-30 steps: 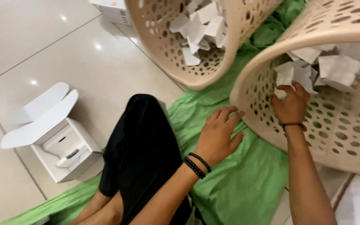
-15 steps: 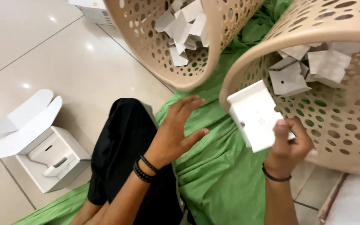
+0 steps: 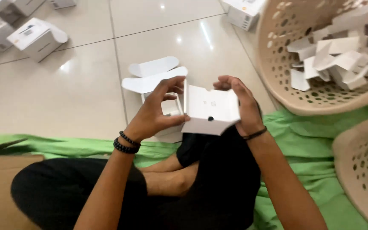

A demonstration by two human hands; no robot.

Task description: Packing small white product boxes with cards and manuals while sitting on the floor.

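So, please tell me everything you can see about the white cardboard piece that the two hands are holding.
The white cardboard piece is a flat-folded insert, thin card by its look, with creased flaps along its left and lower edges and a small dark hole near the bottom. It is held above the lap, its broad face turned up to the camera. The left hand pinches its left edge and the right hand grips its right side. Nothing else touches it.

Left hand [image 3: 156, 108], right hand [image 3: 241, 106] in raised grip

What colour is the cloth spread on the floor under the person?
The cloth is bright green, seen clearly in the head view.
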